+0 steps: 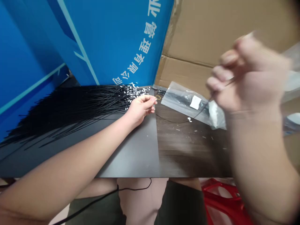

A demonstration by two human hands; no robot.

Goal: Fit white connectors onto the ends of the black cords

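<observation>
My right hand (250,68), raised and blurred at the right, is closed in a fist around a thin black cord (203,108). From that fist the cord runs down and curves left across the table towards my left hand (143,107). A small white piece (189,119) sits on or against the cord. My left hand has thumb and fingers pinched together; what they hold, if anything, is too small to make out. It is beside the white-tipped ends (131,92) of a large bundle of black cords (77,106) lying at the left.
A clear plastic bag (181,101) with a white label lies on the dark wooden tabletop (187,153), near a yellow rubber band (158,97). Small white scraps are scattered there. Behind stand a blue printed panel (112,37) and cardboard (194,34). A red stool (220,200) is below.
</observation>
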